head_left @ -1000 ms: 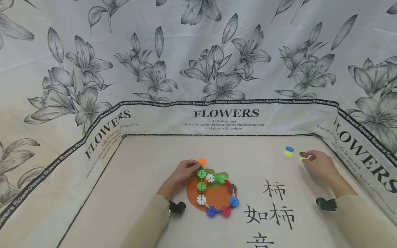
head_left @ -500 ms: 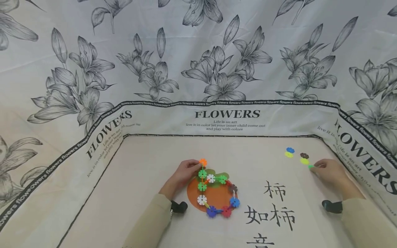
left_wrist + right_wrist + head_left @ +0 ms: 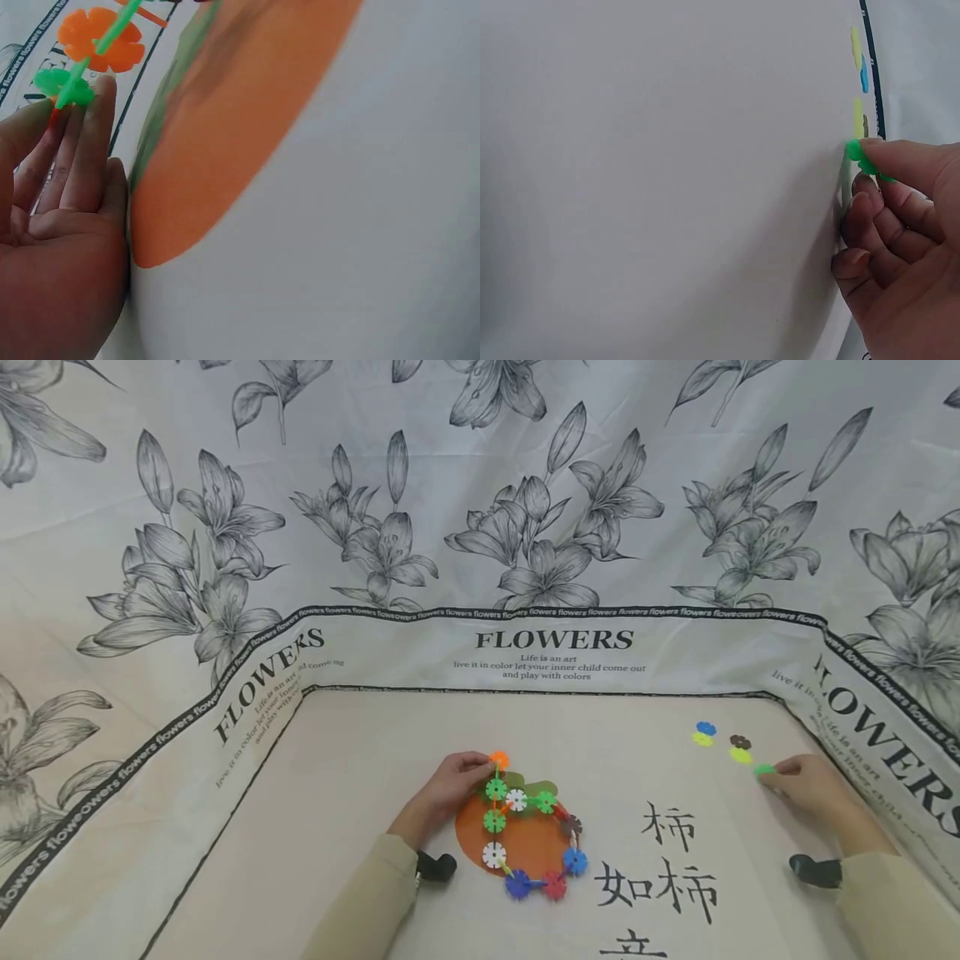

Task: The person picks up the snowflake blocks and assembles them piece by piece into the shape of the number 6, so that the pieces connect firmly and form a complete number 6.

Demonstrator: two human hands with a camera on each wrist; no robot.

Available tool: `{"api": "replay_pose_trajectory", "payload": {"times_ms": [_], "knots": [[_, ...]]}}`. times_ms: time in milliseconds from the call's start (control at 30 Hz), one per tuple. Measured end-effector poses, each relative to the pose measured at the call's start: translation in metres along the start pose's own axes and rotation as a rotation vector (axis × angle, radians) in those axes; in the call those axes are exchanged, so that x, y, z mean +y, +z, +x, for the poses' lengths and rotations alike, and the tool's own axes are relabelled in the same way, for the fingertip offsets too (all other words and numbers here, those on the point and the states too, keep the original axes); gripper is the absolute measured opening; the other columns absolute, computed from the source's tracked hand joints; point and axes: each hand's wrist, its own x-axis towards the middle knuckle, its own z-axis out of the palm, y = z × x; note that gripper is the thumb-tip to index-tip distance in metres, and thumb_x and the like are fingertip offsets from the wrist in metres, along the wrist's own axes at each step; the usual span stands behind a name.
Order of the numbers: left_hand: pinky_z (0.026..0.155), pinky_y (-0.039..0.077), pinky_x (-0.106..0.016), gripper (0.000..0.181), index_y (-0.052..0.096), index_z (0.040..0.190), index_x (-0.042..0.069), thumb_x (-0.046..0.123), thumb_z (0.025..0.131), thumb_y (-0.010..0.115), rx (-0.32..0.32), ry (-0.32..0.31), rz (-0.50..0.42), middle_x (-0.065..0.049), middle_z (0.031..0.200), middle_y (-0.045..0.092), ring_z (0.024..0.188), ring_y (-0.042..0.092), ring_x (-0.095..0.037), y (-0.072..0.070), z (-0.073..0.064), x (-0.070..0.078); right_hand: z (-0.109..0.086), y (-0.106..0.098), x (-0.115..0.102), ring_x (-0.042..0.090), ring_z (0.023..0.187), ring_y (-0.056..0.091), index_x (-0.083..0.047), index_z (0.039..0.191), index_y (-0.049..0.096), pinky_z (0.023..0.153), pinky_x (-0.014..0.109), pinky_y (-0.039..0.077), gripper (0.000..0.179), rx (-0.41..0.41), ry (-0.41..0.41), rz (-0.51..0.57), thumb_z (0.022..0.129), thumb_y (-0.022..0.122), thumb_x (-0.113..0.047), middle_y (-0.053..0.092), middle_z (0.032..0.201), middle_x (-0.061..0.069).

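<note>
My left hand pinches the upper left of a ring of linked plastic snowflake discs, just below its orange disc. In the left wrist view, thumb and fingertips close on a green disc, with an orange disc beyond it. White, green, brown, blue and red discs make up the ring. Far to the right, my right hand pinches a loose green snowflake disc between thumb and fingers. In the right wrist view that green disc is partly hidden by the thumb.
Beyond the right hand lie a brown disc and a yellow disc, then a blue disc touching another yellow one. The tablecloth has a printed orange persimmon under the ring and black characters. Patterned fabric walls surround it.
My right hand has left the brown and yellow discs, moved nearer and to the right, and now pinches the green disc. The left hand keeps its grip on the ring.
</note>
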Motion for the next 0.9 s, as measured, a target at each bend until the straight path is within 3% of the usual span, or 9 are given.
{"api": "replay_pose_trajectory", "payload": {"times_ms": [167, 300, 600, 900], "knots": [[0.089, 0.054, -0.028, 0.022, 0.071, 0.114, 0.0, 0.017, 0.101, 0.066, 0.02, -0.013, 0.014, -0.005, 0.105, 0.072, 0.095, 0.064, -0.013, 0.002, 0.0, 0.0, -0.007, 0.006, -0.018, 0.03, 0.077, 0.064, 0.019, 0.113, 0.056, 0.062, 0.036, 0.051, 0.048, 0.044, -0.111, 0.05, 0.096, 0.069, -0.024, 0.069, 0.088, 0.023], [0.09, 0.055, -0.029, 0.023, 0.071, 0.115, -0.001, 0.017, 0.1, 0.068, 0.039, -0.005, 0.014, -0.005, 0.105, 0.071, 0.096, 0.064, -0.014, 0.002, 0.0, 0.001, -0.013, 0.014, -0.052, 0.022, 0.077, 0.061, 0.013, 0.115, 0.059, 0.059, 0.03, 0.048, 0.042, 0.034, -0.206, 0.092, 0.101, 0.065, -0.026, 0.071, 0.09, 0.015], [0.092, 0.055, -0.03, 0.024, 0.07, 0.117, 0.0, 0.017, 0.101, 0.066, 0.063, -0.022, -0.005, -0.006, 0.107, 0.072, 0.098, 0.066, -0.015, 0.003, 0.001, 0.0, -0.028, 0.034, -0.136, 0.024, 0.081, 0.063, 0.007, 0.122, 0.062, 0.063, 0.029, 0.052, 0.034, -0.038, -0.406, 0.176, 0.106, 0.057, -0.022, 0.073, 0.098, 0.016], [0.094, 0.055, -0.03, 0.023, 0.07, 0.116, 0.001, 0.018, 0.101, 0.066, 0.067, -0.029, -0.013, -0.008, 0.107, 0.074, 0.099, 0.068, -0.015, 0.004, 0.001, 0.002, -0.034, 0.067, -0.2, 0.032, 0.075, 0.068, 0.006, 0.129, 0.059, 0.07, 0.035, 0.059, 0.033, -0.176, -0.529, 0.4, 0.101, 0.065, -0.01, 0.074, 0.091, 0.019]]}}
